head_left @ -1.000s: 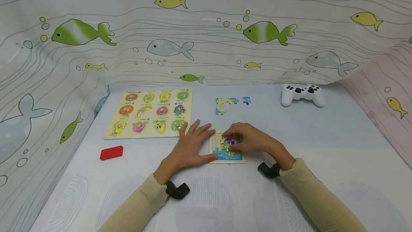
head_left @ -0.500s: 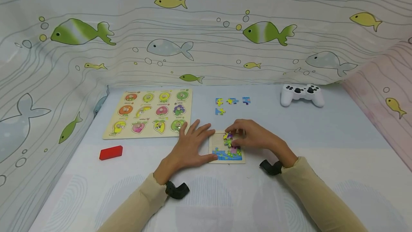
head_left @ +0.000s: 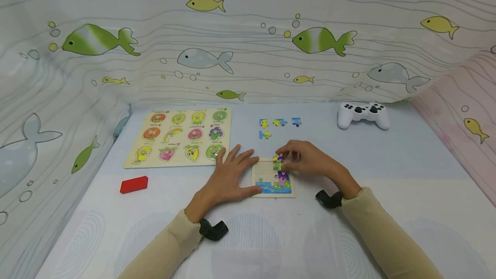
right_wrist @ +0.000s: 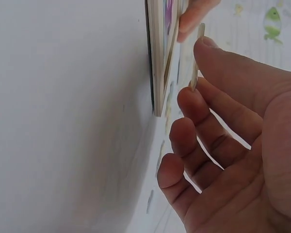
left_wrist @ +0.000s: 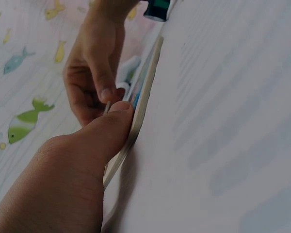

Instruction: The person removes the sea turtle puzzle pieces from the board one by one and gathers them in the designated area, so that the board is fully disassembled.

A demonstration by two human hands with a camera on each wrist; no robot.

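A small square wooden jigsaw tray (head_left: 265,168) lies before me. Blue pieces (head_left: 276,189) line its near edge, with purple and pink ones up the right side; its upper left shows bare wood. My left hand (head_left: 228,179) is spread at the tray's left, thumb on the lower left corner and a fingertip at the upper left one. Between thumb and forefinger my right hand (head_left: 308,159) pinches a green, yellow and purple jigsaw piece (head_left: 277,164) over the tray's upper right. In the right wrist view that piece (right_wrist: 196,63) appears edge-on, apart from the tray.
Several loose jigsaw pieces (head_left: 265,134) lie beyond the tray. A fruit peg board (head_left: 182,143) is at the left, partly overlapped by the left fingertips. A red block (head_left: 134,184) lies nearer. A white game controller (head_left: 363,115) sits at the back right by the fish-print curtain (head_left: 255,59).
My right hand has moved the pinched piece up and to the right, from the tray's middle to its upper right, uncovering the purple piece. The left hand has kept its place.
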